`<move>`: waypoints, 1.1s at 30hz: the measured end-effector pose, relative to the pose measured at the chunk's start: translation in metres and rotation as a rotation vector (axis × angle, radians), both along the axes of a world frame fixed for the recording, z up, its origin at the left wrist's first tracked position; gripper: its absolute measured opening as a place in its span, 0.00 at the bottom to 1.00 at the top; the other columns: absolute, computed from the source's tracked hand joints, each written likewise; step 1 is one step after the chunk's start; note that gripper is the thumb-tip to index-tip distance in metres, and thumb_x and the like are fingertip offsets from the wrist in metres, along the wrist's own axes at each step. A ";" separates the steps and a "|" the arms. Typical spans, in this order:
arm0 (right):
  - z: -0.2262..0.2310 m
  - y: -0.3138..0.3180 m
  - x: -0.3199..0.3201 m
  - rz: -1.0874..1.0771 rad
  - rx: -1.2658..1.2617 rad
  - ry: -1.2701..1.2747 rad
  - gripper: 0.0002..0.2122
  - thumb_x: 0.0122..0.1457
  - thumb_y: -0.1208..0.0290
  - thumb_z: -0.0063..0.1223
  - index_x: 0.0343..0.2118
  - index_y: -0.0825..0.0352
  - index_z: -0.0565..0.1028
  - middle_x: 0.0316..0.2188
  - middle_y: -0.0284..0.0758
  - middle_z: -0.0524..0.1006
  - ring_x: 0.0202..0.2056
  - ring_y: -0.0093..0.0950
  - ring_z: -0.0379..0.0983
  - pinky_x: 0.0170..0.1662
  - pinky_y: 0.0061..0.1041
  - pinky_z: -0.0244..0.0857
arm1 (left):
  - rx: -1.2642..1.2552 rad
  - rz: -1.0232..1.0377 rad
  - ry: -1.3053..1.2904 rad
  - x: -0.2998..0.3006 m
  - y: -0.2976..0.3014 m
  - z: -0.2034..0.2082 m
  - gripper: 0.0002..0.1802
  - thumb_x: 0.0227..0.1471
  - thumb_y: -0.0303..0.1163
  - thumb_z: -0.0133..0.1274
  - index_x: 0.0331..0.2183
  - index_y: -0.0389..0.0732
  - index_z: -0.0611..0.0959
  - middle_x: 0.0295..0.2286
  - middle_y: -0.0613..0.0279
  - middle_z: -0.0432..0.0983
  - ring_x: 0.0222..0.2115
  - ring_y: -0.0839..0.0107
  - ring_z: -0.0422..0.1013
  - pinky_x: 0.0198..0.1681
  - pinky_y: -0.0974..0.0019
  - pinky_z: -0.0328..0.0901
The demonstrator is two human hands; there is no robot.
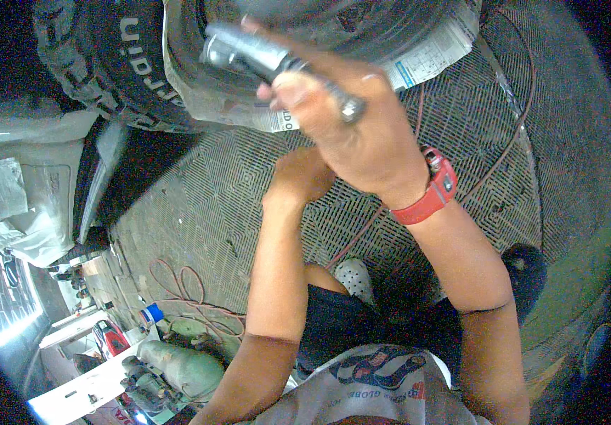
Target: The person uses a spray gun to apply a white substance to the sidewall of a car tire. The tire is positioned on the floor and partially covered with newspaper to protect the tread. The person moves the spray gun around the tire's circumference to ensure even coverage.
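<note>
My right hand (358,127), with a red watch on its wrist, is raised in front of the wheel. Its fingers are wrapped round a silver-and-black cylindrical tool (249,53). The tool's broad silver end points to the upper left, and a small metal end shows by the heel of the hand. Motion blurs the tool, so its exact kind is unclear. Just below and to the left, my left hand (302,173) is curled closed, partly behind the right one. Whatever it holds is hidden. Behind both hands, newspaper (436,60) covers the edge around a dark round wheel rim (362,32).
A knobbly black tyre (132,67) stands at the upper left, beside a paper-covered vehicle panel (25,191). A reddish hose (195,301) loops over the patterned floor mat (224,184). At the lower left are a green tank (181,368) and a white cabinet (82,393).
</note>
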State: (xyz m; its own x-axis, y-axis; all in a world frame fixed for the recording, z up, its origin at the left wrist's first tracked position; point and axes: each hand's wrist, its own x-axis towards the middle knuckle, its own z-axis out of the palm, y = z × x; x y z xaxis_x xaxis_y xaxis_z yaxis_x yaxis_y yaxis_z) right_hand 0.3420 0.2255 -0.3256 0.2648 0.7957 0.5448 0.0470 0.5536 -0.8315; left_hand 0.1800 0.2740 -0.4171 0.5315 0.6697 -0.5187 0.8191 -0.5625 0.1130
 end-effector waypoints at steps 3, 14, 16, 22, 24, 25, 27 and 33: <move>0.019 -0.008 0.014 0.048 -0.093 0.118 0.24 0.72 0.52 0.54 0.57 0.70 0.80 0.30 0.41 0.84 0.33 0.24 0.83 0.36 0.26 0.75 | 0.001 -0.035 -0.045 0.000 -0.004 0.013 0.14 0.59 0.35 0.52 0.40 0.41 0.90 0.41 0.44 0.86 0.44 0.44 0.83 0.48 0.40 0.76; -0.036 -0.002 -0.036 0.096 -0.494 0.371 0.27 0.76 0.46 0.43 0.47 0.70 0.81 0.28 0.34 0.84 0.27 0.22 0.79 0.29 0.25 0.71 | -0.048 0.057 -0.056 -0.019 0.009 -0.013 0.08 0.58 0.36 0.55 0.36 0.49 0.88 0.42 0.52 0.87 0.46 0.49 0.83 0.51 0.41 0.74; -0.058 -0.004 -0.041 0.118 -0.578 0.348 0.27 0.76 0.46 0.42 0.48 0.68 0.80 0.29 0.33 0.83 0.26 0.22 0.78 0.22 0.24 0.68 | -0.065 0.038 -0.005 -0.016 0.008 -0.003 0.08 0.57 0.36 0.55 0.36 0.49 0.88 0.42 0.52 0.87 0.45 0.49 0.83 0.51 0.41 0.74; -0.086 -0.011 -0.042 -0.048 -0.763 0.337 0.25 0.76 0.47 0.43 0.49 0.67 0.80 0.31 0.31 0.83 0.27 0.20 0.78 0.22 0.23 0.68 | -0.088 0.019 0.034 -0.017 0.014 0.000 0.18 0.59 0.40 0.52 0.43 0.42 0.89 0.42 0.43 0.86 0.43 0.43 0.82 0.48 0.42 0.75; -0.089 -0.011 -0.042 -0.109 -0.791 0.315 0.25 0.76 0.47 0.42 0.50 0.67 0.80 0.31 0.32 0.83 0.25 0.21 0.77 0.22 0.24 0.68 | -0.068 0.026 0.004 -0.021 0.014 0.001 0.17 0.59 0.39 0.52 0.42 0.42 0.89 0.41 0.43 0.86 0.42 0.43 0.82 0.48 0.42 0.75; -0.089 -0.010 -0.041 -0.109 -0.792 0.302 0.25 0.76 0.47 0.42 0.49 0.67 0.80 0.31 0.32 0.83 0.25 0.21 0.76 0.21 0.23 0.67 | -0.057 0.029 -0.010 -0.021 0.014 0.001 0.17 0.59 0.39 0.52 0.41 0.42 0.89 0.40 0.43 0.86 0.42 0.43 0.82 0.48 0.42 0.75; -0.087 -0.008 -0.041 -0.107 -0.793 0.279 0.25 0.76 0.46 0.42 0.48 0.67 0.80 0.30 0.33 0.83 0.23 0.20 0.75 0.21 0.23 0.67 | -0.042 0.025 -0.013 -0.022 0.015 0.000 0.14 0.55 0.36 0.54 0.38 0.43 0.90 0.39 0.46 0.87 0.42 0.45 0.83 0.47 0.42 0.76; -0.037 0.006 -0.041 -0.004 -0.629 0.340 0.30 0.77 0.43 0.36 0.53 0.70 0.79 0.33 0.37 0.85 0.30 0.22 0.81 0.20 0.20 0.67 | -0.012 0.037 -0.017 -0.028 0.015 -0.008 0.14 0.54 0.35 0.56 0.39 0.44 0.90 0.41 0.47 0.87 0.44 0.46 0.83 0.48 0.42 0.76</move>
